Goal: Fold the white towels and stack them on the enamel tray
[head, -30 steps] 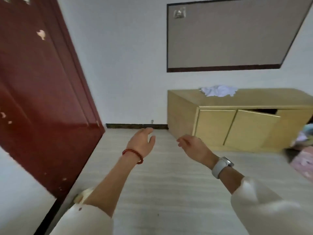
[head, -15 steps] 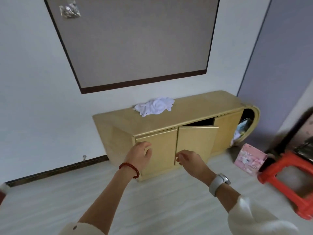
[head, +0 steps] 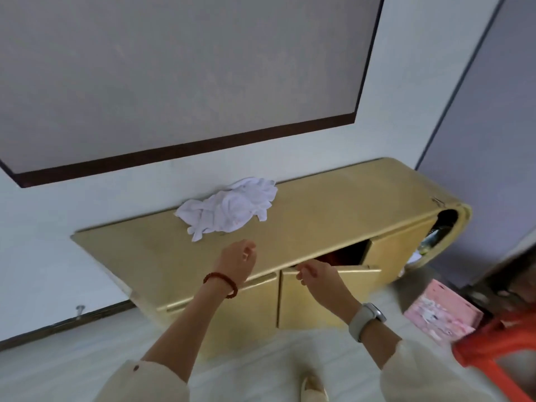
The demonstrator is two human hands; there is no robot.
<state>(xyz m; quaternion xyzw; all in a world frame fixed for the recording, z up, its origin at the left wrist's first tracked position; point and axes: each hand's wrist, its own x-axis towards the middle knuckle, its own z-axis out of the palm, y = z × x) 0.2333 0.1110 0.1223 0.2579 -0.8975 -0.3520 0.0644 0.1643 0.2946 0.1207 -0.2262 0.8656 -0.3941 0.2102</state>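
The white towels (head: 229, 208) lie in one crumpled heap on the top of a low yellow cabinet (head: 333, 210), just beyond the left hand (head: 237, 261) and a little to its left side. No towel is folded, and I see no enamel tray in this view, so I judge that the task is at its very first step: reaching for the heap.

Both hands are held out over the front edge of the cabinet and are apart from each other. The left hand, with a red bead bracelet (head: 222, 282) at the wrist, has loosely curled fingers and holds nothing; it is near the heap but does not touch it. The right hand (head: 314, 275), with a pale wristwatch (head: 367, 319) behind it, is also empty and relaxed. It hangs above a cabinet door (head: 330, 294) that stands ajar, and I cannot tell if a fingertip touches the door edge.

The next move, as I judge it, calls for the left hand to go forward onto the heap and separate one towel from it. The cloths are tangled together, so pulling one may drag the others toward the edge. The tray must also be found. To the right of the right hand, on the floor, are a pink box (head: 443, 316) and a red plastic stool (head: 499, 352).
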